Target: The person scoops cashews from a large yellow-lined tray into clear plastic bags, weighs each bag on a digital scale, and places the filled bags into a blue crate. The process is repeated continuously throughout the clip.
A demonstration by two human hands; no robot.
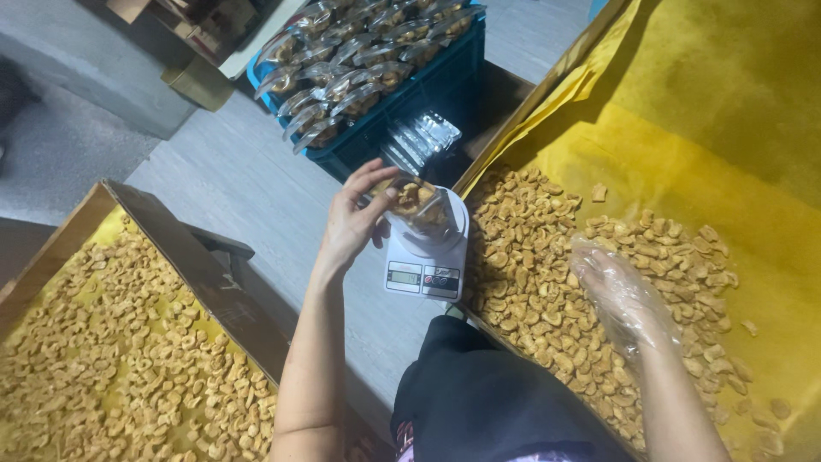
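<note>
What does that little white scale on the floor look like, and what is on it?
The white scale is a small, flat digital one that looks like plastic, with a round weighing plate on top and a grey display and buttons on the near face. It stands on the grey floor, close against the yellow-lined tray. A clear bag of pale snack pieces rests on its plate, steadied by the left hand.

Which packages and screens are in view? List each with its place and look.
Clear pouch: on the white scale, part-filled with tan pieces, held by the left hand.
Scale screen: small greyish rectangle on the scale's front.
Filled clear packets: stacked in the blue crate.
Empty clear pouches: beside the crate.
</note>
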